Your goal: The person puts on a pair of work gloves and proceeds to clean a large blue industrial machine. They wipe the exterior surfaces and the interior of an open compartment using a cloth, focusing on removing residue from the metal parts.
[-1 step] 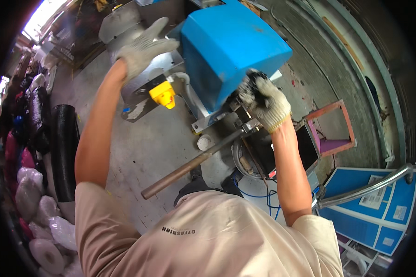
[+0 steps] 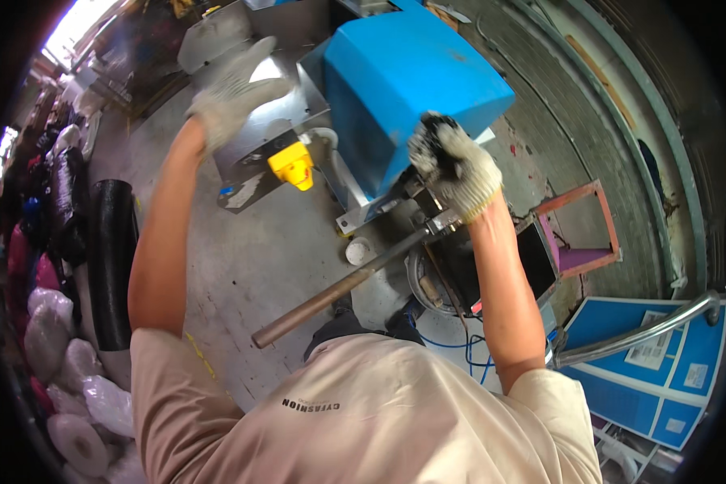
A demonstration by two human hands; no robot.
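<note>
My left hand (image 2: 232,98), in a pale knitted work glove, is raised over a grey metal plate (image 2: 250,153) with its fingers spread and nothing in them. Motion blurs it slightly. Beside that plate sits a yellow block-shaped part (image 2: 292,166). A blue machine housing (image 2: 415,68) stands between my hands. At the housing's lower right corner is my right hand (image 2: 460,168), its glove blackened over the fingers. Those fingers are curled, and whatever they grip is hidden. Just below it, a long metal bar (image 2: 339,286) slants down to the left from a metal fitting (image 2: 444,222).
Along the left lie a black roll (image 2: 110,266) and several plastic-wrapped rolls (image 2: 81,367). A rusty square frame (image 2: 609,218) stands at the right, above a blue panel (image 2: 621,363) and a bent metal tube (image 2: 645,331). Blue hose (image 2: 476,355) lies near my feet. A white cup-like thing (image 2: 358,251) is on the floor.
My left hand has shifted slightly left and down, away from the blue housing. My right hand has moved slightly up and left. The whole view has shifted a little.
</note>
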